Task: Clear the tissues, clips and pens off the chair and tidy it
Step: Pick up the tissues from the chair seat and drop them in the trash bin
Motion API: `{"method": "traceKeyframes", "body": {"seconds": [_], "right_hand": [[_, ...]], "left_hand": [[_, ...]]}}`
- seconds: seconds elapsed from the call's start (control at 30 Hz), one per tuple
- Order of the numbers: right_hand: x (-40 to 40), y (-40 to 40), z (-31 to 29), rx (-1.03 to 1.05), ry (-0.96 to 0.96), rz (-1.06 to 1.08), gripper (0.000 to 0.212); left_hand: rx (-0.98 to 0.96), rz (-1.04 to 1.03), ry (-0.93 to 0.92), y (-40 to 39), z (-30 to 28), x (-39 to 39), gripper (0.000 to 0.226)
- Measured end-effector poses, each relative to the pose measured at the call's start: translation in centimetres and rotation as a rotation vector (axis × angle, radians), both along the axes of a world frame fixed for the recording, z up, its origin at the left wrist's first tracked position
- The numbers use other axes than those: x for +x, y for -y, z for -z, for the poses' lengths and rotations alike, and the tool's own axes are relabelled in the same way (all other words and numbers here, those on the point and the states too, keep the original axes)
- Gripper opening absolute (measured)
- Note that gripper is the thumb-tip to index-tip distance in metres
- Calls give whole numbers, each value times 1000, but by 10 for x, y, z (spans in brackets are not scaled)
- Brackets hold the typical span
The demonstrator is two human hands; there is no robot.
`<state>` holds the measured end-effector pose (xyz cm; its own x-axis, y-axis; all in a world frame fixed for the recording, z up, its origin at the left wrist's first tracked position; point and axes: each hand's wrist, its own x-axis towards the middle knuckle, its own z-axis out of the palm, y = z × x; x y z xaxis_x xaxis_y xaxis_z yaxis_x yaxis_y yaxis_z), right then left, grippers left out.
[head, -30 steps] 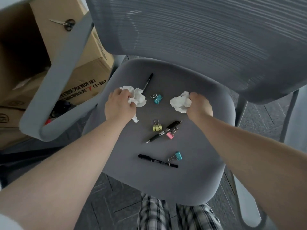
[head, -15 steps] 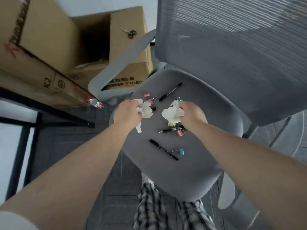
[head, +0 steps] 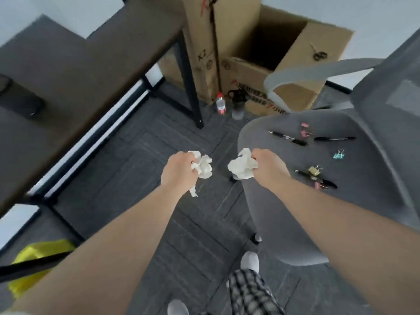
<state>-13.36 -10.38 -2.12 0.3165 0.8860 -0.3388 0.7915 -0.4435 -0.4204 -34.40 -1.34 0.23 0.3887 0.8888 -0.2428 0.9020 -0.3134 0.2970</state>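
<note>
Dark carpet tiles, brown desk (head: 68,71) upper left, cardboard boxes (head: 272,71) at back, yellow bag (head: 34,258) on the floor lower left, maybe a bin. Grey chair (head: 272,212) at right. Left hand (head: 179,171) is closed around a crumpled tissue (head: 203,168), held over the floor, clear of the seat's left edge. Right hand (head: 269,170) is clamped on a second tissue (head: 242,167), at the seat's left edge. No tissues visible on the seat now. Left on it: pens (head: 288,138) and pink clips (head: 304,130) toward the back edge, teal clip (head: 339,154) mid-seat, yellow clip (head: 314,170) over another pen (head: 318,179) nearer the front. Judgement: tissue stage is nearly done, disposal pending; clips and pens are untouched, so well under half complete.
</note>
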Motion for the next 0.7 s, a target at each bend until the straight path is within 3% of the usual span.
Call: {"method": "traceKeyframes", "body": {"seconds": [0.27, 0.7], "right_hand": [[-200, -16, -14, 51, 28, -369, 14], [-609, 78, -12, 8, -52, -818, 18]], "left_hand": [[-7, -333, 9, 59, -8, -222, 19], [-67, -641, -45, 249, -4, -594, 19]]}}
